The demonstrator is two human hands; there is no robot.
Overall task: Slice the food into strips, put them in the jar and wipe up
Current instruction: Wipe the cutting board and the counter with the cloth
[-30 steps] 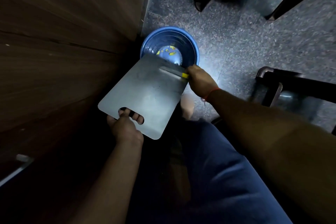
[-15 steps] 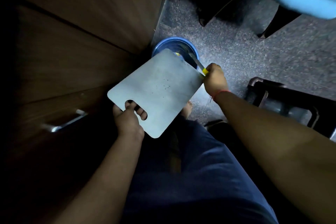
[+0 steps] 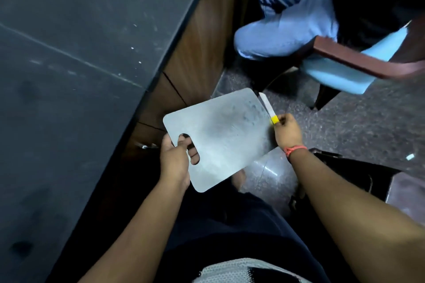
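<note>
The dark table (image 3: 69,76) filled the left of the view, its top speckled with pale flecks. Below its edge ran a wooden cabinet front (image 3: 195,41), with a metal handle (image 3: 145,146) partly visible near the left hand. The speckled floor (image 3: 345,122) lay to the right. At upper right stood a chair (image 3: 345,71) with a light blue seat and a dark wooden frame, on which another person sat in blue trousers (image 3: 287,7). The wearer's own dark-trousered lap (image 3: 230,225) occupied the lower centre.

The grey cutting board (image 3: 225,135) was held in the air over the lap and floor, just beside the cabinet front, tilted with its far corner away from the wearer; faint smudges marked its surface. The left hand (image 3: 173,161) gripped the board at its handle slot, fingers (image 3: 192,153) curled through the opening and showing on the upper face. The right hand (image 3: 287,132), a red thread band (image 3: 294,150) at its wrist, held a knife (image 3: 268,107) by its yellow handle, fingers closed round it. The pale blade pointed away along the board's right edge, close against it; whether it touched could not be told. No food or jar was in view.
</note>
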